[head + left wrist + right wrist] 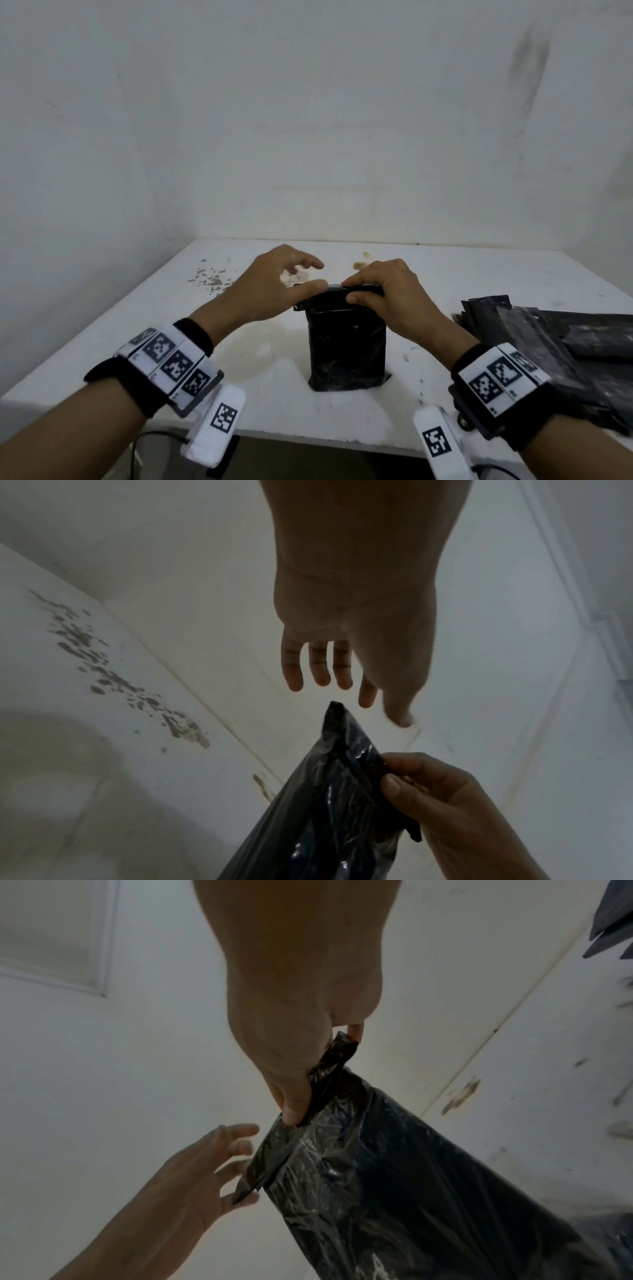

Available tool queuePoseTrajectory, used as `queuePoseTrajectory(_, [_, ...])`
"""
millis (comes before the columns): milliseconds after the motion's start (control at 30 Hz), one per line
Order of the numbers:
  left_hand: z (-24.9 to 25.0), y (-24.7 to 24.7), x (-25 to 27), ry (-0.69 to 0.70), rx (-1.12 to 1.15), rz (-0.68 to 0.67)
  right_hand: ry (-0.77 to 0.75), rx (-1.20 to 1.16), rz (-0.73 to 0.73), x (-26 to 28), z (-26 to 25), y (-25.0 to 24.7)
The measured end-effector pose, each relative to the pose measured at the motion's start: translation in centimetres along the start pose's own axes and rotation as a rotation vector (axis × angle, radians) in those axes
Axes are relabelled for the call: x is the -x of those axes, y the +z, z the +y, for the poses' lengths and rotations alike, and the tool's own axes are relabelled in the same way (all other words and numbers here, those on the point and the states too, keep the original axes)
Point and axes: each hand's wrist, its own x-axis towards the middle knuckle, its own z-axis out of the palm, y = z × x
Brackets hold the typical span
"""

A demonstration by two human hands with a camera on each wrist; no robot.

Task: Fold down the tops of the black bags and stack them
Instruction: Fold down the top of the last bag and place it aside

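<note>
Bag (pixel 347 346) stood upright at the middle of the table (pixel 137 329), its folded top pinched by the right hand (pixel 394 301). The left hand (pixel 274 287) was held with fingers spread and relaxed, one fingertip touching the fold's 9 o'clock end. A spring-back of the crease, or a toppling, was judged possible if the pinch were loosened. One standing bag and two hands were counted; the pile of flat bags (pixel 565 349) at 3 o'clock could not be counted.
</note>
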Motion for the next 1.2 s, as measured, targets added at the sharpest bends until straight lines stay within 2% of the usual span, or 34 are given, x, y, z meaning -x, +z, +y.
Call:
queuePoseTrajectory(100, [0.7, 0.7, -1.6, -0.004, -0.049, -0.182, -0.019, -0.033, -0.006, 0.0, 0.5, 0.2])
queuePoseTrajectory(200, [0.9, 1.2, -2.8, -0.034, -0.061, -0.29, -0.017, -0.066, -0.009, 0.0, 1.0, 0.3])
queuePoseTrajectory(300, [1.0, 1.3, -2.9, 0.013, -0.134, -0.315, -0.004, -0.105, -0.003, 0.5, 1.4, 0.7])
queuePoseTrajectory(400, [1.0, 1.3, -2.5, 0.034, -0.137, -0.309, 0.07, -0.187, 0.01, 1.2, 1.9, 1.1])
queuePoseTrajectory(567, [1.4, 0.6, -2.2, -0.036, -0.121, -0.371, 0.176, -0.383, 0.012, 1.5, 1.6, 1.1])
queuePoseTrajectory(800, [1.8, -1.3, -0.8, -0.142, -0.044, -0.571, 0.158, -0.457, 0.003, 0.9, -0.1, 2.9])
queuePoseTrajectory(1000, [1.3, -3.9, 2.5, -0.151, -0.152, -0.583, 0.08, -0.534, -0.104, -0.1, -3.2, 5.4])
queuePoseTrajectory(1200, [-0.1, -5.8, 8.2, -0.284, 0.055, -0.438, -0.008, -0.475, -0.245, -1.3, -6.5, 7.3])
